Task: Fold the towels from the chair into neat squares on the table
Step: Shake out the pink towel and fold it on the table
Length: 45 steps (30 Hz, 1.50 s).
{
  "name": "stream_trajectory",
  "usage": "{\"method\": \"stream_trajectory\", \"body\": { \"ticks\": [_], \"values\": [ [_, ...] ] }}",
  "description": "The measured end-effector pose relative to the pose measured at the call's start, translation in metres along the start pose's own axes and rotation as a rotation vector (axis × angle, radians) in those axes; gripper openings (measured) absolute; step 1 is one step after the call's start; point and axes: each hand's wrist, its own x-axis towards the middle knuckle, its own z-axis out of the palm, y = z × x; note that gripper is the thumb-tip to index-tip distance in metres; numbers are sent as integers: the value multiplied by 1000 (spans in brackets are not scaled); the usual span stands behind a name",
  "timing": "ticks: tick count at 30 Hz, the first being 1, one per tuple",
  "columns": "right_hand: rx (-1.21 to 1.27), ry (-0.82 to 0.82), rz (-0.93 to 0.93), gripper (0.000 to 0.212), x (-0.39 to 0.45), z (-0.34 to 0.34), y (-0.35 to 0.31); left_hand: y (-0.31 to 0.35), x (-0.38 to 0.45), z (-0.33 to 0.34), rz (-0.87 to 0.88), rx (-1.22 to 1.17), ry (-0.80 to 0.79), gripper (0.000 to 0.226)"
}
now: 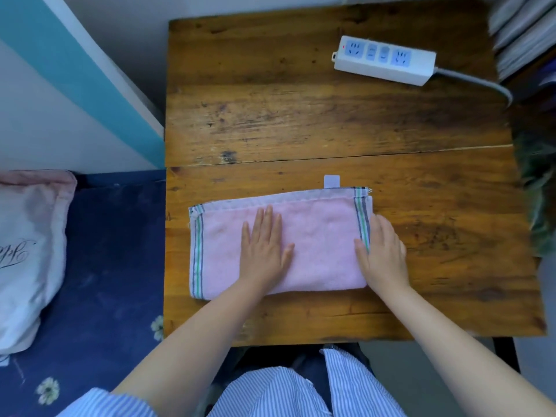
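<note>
A pink towel with green and grey stripes at both short ends lies folded lengthwise on the near half of the wooden table. A white label sticks out at its far edge. My left hand lies flat on the towel's middle, fingers straight and spread. At the towel's right striped end rests my right hand, thumb on the cloth and fingers extended over the edge, slightly blurred.
A white power strip with a grey cable lies at the table's far right. Stacked books or papers stand beyond the right edge. To the left is a dark blue flowered bed cover with a pale pillow.
</note>
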Motion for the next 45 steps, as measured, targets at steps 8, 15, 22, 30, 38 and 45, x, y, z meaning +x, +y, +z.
{"method": "stream_trajectory", "body": {
  "ticks": [8, 15, 22, 30, 38, 45],
  "values": [
    [241, -107, 235, 59, -1, 1, -11, 10, 18, 10, -52, 6, -45, 85],
    [399, -45, 416, 26, 6, 1, -16, 12, 17, 12, -59, 18, -49, 78],
    [500, -79, 248, 14, -2, -37, -38, -8, 4, -5, -51, 20, -98, 63],
    [563, -50, -62, 32, -12, -57, -129, -79, -71, -9, -327, -87, 48, 60],
    [387, -231, -326, 27, -28, 22, -229, -124, -140, 8, -739, -464, 218, 54],
    [17, -370, -610, 43, -48, 40, -190, -126, -141, 11, -843, -601, 342, 39]
  ]
}}
